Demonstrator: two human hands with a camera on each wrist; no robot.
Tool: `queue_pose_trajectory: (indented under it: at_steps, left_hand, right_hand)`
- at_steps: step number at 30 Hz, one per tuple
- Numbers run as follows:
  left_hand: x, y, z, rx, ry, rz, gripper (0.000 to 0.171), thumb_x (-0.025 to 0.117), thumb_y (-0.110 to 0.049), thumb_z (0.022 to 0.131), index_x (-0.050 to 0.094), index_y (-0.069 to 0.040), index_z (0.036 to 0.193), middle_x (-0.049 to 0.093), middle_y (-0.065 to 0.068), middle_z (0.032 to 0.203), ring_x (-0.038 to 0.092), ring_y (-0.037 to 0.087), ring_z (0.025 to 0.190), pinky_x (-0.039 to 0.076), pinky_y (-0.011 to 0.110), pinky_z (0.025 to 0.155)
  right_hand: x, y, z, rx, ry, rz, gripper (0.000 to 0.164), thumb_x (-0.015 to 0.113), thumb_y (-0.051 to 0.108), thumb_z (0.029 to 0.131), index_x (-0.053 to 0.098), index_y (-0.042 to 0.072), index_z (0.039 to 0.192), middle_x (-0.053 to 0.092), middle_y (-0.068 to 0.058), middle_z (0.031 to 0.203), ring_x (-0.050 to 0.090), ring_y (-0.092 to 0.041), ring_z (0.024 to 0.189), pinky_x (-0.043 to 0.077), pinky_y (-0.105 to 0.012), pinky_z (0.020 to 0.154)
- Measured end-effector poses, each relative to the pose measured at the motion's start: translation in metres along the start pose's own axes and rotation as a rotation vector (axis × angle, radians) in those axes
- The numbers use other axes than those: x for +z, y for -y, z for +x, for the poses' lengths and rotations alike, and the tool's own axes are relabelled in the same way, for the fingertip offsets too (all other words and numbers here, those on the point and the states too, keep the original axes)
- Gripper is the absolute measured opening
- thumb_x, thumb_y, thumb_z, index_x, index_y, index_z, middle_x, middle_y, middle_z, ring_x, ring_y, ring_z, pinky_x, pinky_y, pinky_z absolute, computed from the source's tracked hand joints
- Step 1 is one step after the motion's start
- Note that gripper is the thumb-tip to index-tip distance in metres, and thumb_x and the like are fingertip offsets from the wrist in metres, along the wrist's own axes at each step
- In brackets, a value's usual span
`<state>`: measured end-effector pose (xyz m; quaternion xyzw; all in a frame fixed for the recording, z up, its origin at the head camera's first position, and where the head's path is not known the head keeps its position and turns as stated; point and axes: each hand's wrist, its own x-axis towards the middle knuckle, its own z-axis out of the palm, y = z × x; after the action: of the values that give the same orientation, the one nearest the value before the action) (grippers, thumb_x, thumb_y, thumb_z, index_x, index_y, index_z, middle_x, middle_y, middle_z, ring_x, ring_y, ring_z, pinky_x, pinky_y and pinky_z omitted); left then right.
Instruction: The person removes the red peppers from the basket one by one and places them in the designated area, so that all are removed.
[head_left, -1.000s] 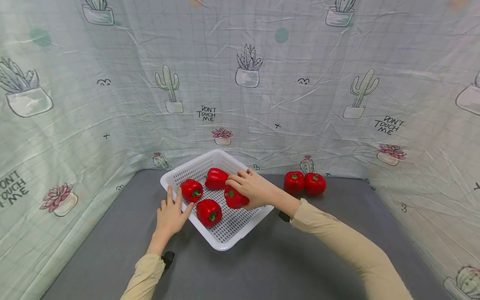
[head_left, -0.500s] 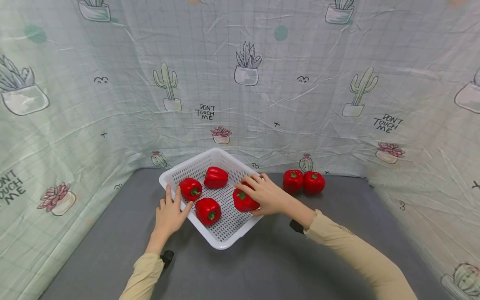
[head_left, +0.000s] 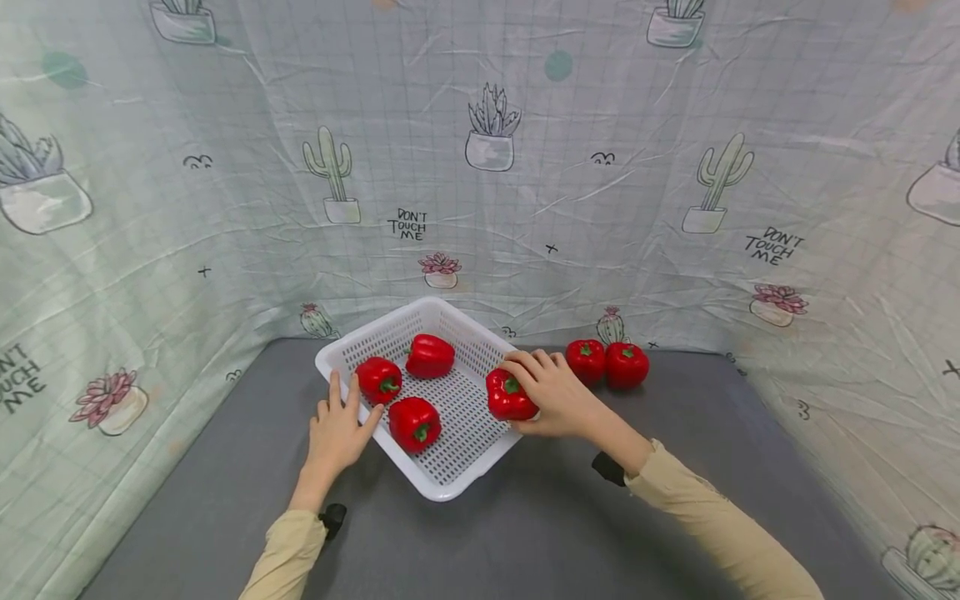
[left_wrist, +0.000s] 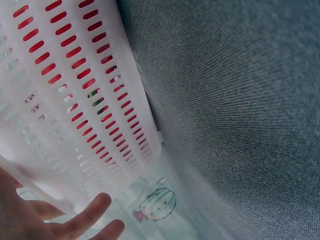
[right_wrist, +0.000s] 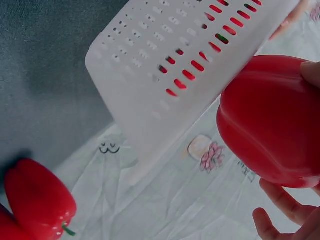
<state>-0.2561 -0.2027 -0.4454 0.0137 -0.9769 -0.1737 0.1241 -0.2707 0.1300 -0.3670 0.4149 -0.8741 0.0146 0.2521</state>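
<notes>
My right hand (head_left: pixel 562 396) grips a red bell pepper (head_left: pixel 507 396) over the right-hand rim of a white perforated basket (head_left: pixel 467 417). Seen by the right wrist camera, that pepper (right_wrist: pixel 272 120) is up at rim height, with fingers curled round it. Three more red bell peppers lie inside the basket: one at the back (head_left: pixel 431 357), one at the left (head_left: pixel 378 380) and one nearer the front (head_left: pixel 414 423). With its fingers spread and fairly straight, my left hand (head_left: pixel 337 433) rests against the left rim; the left wrist view shows extended fingers (left_wrist: pixel 92 212) beside the basket wall.
Two red bell peppers, a left one (head_left: pixel 585 362) and a right one (head_left: pixel 627 367), sit side by side on the grey table (head_left: pixel 480 550), right of the basket. Behind and around hangs a cactus-print cloth (head_left: pixel 555 200).
My right hand has carried the gripped bell pepper rightward, from above the basket's middle to its right rim. The left hand has stayed at the left rim.
</notes>
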Motion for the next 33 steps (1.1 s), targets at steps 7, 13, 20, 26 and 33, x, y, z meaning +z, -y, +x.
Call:
queue_pose_trajectory:
  at_steps: [7,13,20,26,33]
  left_hand:
    - [0.0,0.001,0.0,0.001,-0.016,0.002,0.073,0.047,-0.042,0.086,0.022,0.001,0.14,0.006,0.028,0.146,0.035,0.052,0.109,0.032,0.066,0.085]
    - [0.0,0.0,0.0,-0.005,-0.006,0.0,0.073,0.046,-0.042,0.087,0.021,0.001,0.14,0.005,0.027,0.147,0.034,0.052,0.11,0.031,0.066,0.086]
    - [0.0,0.0,0.001,-0.005,-0.001,-0.005,0.074,0.047,-0.042,0.087,0.019,0.001,0.14,0.004,0.027,0.147,0.034,0.052,0.111,0.03,0.067,0.087]
    - [0.0,-0.001,0.001,-0.004,-0.007,-0.008,0.074,0.048,-0.042,0.086,0.02,0.001,0.14,0.005,0.027,0.146,0.034,0.051,0.111,0.03,0.066,0.087]
    - [0.0,0.0,0.0,0.006,-0.013,-0.007,0.075,0.047,-0.044,0.086,0.02,0.001,0.14,0.005,0.027,0.146,0.034,0.052,0.11,0.031,0.067,0.085]
  right_hand:
    - [-0.003,-0.005,-0.012,0.099,-0.061,0.027,0.083,0.08,0.039,0.053,0.044,0.012,0.121,0.048,-0.007,0.12,0.046,-0.022,0.101,0.044,-0.04,0.078]
    - [-0.005,-0.007,-0.023,0.131,-0.081,0.058,0.082,0.081,0.038,0.053,0.045,0.012,0.121,0.048,-0.009,0.118,0.047,-0.024,0.1,0.045,-0.04,0.078]
    - [-0.006,-0.01,-0.039,0.184,-0.11,0.099,0.087,0.084,0.034,0.049,0.045,0.011,0.124,0.048,-0.01,0.119,0.046,-0.025,0.106,0.046,-0.042,0.081]
    - [-0.005,-0.017,-0.053,0.238,-0.167,0.136,0.087,0.086,0.031,0.047,0.046,0.011,0.121,0.046,-0.011,0.117,0.043,-0.024,0.107,0.048,-0.042,0.077]
    - [0.0,-0.025,-0.067,0.288,-0.193,0.198,0.086,0.086,0.029,0.047,0.044,0.008,0.119,0.046,-0.011,0.116,0.045,-0.025,0.105,0.05,-0.045,0.076]
